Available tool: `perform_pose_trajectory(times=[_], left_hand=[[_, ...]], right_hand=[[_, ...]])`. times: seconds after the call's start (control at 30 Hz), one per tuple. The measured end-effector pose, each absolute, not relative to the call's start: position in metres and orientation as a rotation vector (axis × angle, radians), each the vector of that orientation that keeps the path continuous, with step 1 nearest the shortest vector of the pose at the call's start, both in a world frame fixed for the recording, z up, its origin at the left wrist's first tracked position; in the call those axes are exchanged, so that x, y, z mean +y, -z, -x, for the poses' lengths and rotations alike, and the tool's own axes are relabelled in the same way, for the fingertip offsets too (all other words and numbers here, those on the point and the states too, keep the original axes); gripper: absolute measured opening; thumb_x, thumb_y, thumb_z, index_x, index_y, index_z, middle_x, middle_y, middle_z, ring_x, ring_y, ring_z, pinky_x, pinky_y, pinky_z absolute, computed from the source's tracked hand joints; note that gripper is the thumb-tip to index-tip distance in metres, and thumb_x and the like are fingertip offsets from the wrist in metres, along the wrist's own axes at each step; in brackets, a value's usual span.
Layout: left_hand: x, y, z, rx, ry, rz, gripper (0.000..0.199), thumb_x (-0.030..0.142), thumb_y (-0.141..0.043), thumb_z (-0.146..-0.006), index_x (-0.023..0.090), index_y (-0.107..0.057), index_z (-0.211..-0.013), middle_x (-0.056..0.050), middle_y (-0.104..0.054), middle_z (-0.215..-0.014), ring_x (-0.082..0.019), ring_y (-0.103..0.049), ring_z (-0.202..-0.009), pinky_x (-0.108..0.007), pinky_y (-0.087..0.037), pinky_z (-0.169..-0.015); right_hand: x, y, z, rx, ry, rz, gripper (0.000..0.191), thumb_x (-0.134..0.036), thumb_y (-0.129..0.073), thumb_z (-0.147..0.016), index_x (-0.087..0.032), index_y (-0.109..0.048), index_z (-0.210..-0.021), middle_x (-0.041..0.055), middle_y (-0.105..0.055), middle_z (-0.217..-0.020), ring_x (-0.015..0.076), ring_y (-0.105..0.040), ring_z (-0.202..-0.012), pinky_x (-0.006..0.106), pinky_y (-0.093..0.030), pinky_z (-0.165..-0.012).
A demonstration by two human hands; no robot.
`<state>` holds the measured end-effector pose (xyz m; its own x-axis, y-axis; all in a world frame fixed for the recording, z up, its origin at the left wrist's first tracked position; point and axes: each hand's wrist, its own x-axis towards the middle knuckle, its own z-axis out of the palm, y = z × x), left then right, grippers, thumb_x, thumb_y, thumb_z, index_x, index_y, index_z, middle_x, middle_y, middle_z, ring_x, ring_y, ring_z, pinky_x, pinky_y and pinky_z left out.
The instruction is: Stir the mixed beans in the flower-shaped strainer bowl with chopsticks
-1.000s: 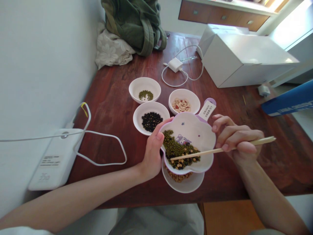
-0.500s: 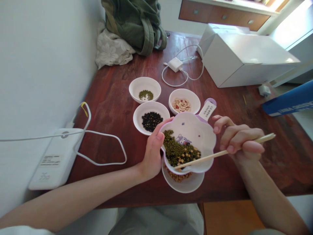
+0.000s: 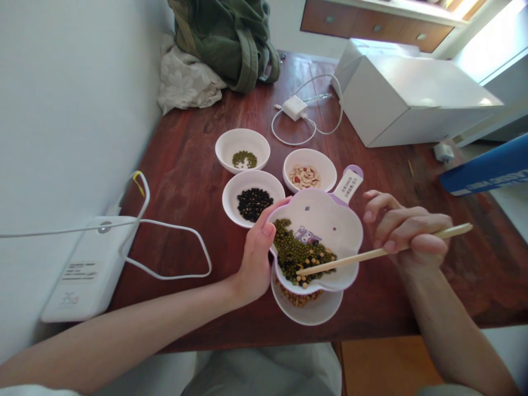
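Observation:
My left hand (image 3: pixel 259 258) grips the left rim of a flower-shaped bowl (image 3: pixel 342 220) with a purple edge and a labelled handle. The bowl tilts toward me; mixed green, black and yellow beans (image 3: pixel 301 253) lie in its lower left. My right hand (image 3: pixel 410 231) is closed around wooden chopsticks (image 3: pixel 371 254), whose tips touch the beans. Partly covered beneath the flower bowl is a white bowl (image 3: pixel 313 316) of yellow beans. Just beyond stand white bowls of black beans (image 3: pixel 254 204), green beans (image 3: pixel 245 159) and pale flat pieces (image 3: pixel 305 177).
On the left, a white power strip (image 3: pixel 88 269) with a looping cable lies by the wall. A white charger (image 3: pixel 295 108) with its cord sits behind the bowls. Farther back are a green bag (image 3: pixel 225 38), a white box (image 3: pixel 412 93) and, at right, a blue box (image 3: pixel 487 165).
The chopstick tips have moved up slightly from the bowl's lower rim into the beans. My right hand has shifted a little to the right. The left hand keeps its hold on the bowl.

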<state>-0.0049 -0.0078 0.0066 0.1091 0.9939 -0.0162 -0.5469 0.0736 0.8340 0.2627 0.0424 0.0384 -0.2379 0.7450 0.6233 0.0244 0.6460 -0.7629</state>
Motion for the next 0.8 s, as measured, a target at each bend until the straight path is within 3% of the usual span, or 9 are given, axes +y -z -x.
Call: perform_pose_trajectory(times=[0.8], left_hand=[[-0.009,-0.01,0.003,0.711,-1.328,-0.757,0.053,0.061,-0.055,-0.108,0.025,-0.072,-0.144,-0.009,-0.072,-0.152,-0.037,-0.058,-0.151,-0.052,-0.043,-0.13]], right_hand=[[0.055,-0.037,-0.271,-1.921,-0.841,0.407,0.048,-0.063,-0.058,-0.107,-0.034,-0.09,-0.088,0.0015,-0.075,-0.058,0.0317,-0.079,-0.088,0.063,-0.051,-0.119]])
